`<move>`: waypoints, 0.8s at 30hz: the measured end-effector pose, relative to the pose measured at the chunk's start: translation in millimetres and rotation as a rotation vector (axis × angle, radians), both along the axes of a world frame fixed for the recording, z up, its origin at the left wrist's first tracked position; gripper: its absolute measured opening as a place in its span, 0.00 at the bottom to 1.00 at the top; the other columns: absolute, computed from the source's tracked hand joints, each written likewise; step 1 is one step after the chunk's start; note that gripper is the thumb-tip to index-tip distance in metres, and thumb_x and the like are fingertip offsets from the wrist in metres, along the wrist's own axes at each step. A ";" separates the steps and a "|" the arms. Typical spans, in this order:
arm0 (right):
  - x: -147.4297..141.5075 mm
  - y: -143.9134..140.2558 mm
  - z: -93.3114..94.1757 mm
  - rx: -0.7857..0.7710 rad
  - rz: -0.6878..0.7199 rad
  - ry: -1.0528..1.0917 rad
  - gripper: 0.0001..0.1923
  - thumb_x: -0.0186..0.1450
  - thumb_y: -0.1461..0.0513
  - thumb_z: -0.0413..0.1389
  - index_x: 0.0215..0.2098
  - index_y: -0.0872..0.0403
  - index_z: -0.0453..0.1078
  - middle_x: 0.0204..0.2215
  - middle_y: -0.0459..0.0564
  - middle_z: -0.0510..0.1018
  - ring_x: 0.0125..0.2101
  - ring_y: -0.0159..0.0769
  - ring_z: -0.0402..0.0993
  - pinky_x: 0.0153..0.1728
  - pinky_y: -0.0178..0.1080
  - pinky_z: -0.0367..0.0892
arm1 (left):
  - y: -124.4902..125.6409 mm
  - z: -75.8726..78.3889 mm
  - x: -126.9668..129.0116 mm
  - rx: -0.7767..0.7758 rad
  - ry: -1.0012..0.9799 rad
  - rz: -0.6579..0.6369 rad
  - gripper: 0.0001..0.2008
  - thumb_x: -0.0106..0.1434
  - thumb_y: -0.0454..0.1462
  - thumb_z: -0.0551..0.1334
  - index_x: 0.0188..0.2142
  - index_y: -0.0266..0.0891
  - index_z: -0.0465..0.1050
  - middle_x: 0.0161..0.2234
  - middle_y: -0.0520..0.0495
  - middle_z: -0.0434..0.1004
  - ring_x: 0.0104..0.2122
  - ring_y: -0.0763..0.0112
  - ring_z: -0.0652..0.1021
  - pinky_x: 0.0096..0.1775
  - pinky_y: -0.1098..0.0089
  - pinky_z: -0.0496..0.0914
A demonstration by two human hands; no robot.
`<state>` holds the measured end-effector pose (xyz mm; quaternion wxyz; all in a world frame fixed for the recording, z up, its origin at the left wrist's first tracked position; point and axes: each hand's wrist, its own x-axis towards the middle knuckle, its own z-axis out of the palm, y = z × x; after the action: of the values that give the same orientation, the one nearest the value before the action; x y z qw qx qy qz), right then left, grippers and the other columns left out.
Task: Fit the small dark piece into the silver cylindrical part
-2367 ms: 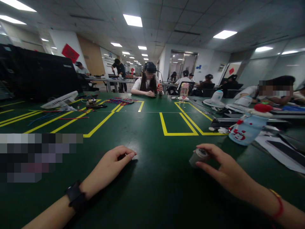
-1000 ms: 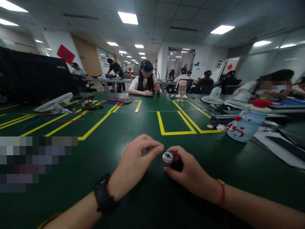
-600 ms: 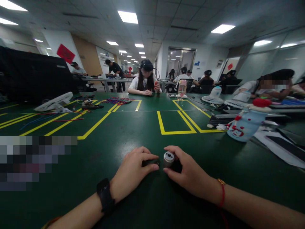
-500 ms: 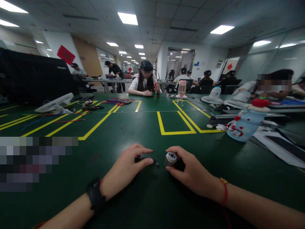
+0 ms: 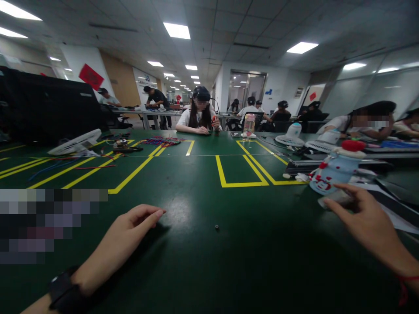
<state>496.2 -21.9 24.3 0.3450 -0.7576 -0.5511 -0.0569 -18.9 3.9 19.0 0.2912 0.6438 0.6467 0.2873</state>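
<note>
My right hand [image 5: 366,213] is closed around a small metal cylinder [image 5: 340,197], blurred by motion, off to the right in front of a light blue bottle [image 5: 340,168] with a red top. Whether it touches the bottle I cannot tell. At left, my left hand [image 5: 134,231] hovers just above or rests on the green table [image 5: 262,261], thumb and fingertips pressed together with nothing visible between them. Between the hands, a tiny dark ring-like part [image 5: 216,227] lies on the tabletop, apart from both.
White fans [image 5: 77,143] lie at left and right back. Tangled wires [image 5: 160,141] spread at far left. Dark metal rails [image 5: 327,168] and papers [image 5: 402,218] lie at right. Across the table sits a person [image 5: 200,115]. Yellow tape [image 5: 245,185] marks the tabletop.
My right hand has carried the metal cylinder from the middle to the right, towards the bottle. My left hand has drawn back leftwards and its fingers have closed together. The tiny part stays put.
</note>
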 end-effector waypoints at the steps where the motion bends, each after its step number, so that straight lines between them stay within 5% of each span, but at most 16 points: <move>1: 1.1 -0.4 -0.7 -0.003 0.008 -0.005 0.30 0.59 0.45 0.54 0.54 0.50 0.62 0.40 0.58 0.75 0.35 0.45 0.74 0.32 0.44 0.68 | 0.8 -0.6 0.6 0.004 0.005 -0.005 0.21 0.61 0.55 0.56 0.42 0.45 0.74 0.37 0.51 0.78 0.40 0.61 0.77 0.42 0.65 0.67; 7: -24.6 2.7 -10.3 -0.145 0.189 -0.067 0.31 0.59 0.43 0.52 0.55 0.49 0.62 0.41 0.53 0.74 0.21 0.32 0.69 0.27 0.41 0.67 | 1.1 -1.2 0.2 0.006 0.016 -0.024 0.20 0.61 0.55 0.56 0.41 0.46 0.75 0.36 0.52 0.78 0.39 0.61 0.78 0.42 0.65 0.67; 12: -33.7 0.1 -13.2 -0.091 0.170 -0.105 0.30 0.61 0.43 0.50 0.56 0.47 0.60 0.46 0.52 0.72 0.21 0.30 0.67 0.28 0.41 0.67 | 0.8 -1.2 0.1 -0.006 0.034 -0.045 0.20 0.61 0.55 0.55 0.41 0.46 0.74 0.36 0.52 0.78 0.39 0.61 0.78 0.41 0.65 0.66; 24: -32.0 5.6 -20.0 -0.095 0.310 -0.290 0.29 0.59 0.47 0.54 0.54 0.52 0.64 0.47 0.54 0.73 0.45 0.46 0.72 0.45 0.48 0.66 | 2.5 -6.9 -1.3 0.034 0.026 -0.093 0.19 0.61 0.54 0.56 0.41 0.45 0.75 0.35 0.50 0.78 0.37 0.61 0.77 0.40 0.65 0.68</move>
<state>464.2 -16.3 4.3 0.2305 -0.6632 -0.7069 -0.0855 -20.1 6.4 12.1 0.2847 0.6815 0.6150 0.2761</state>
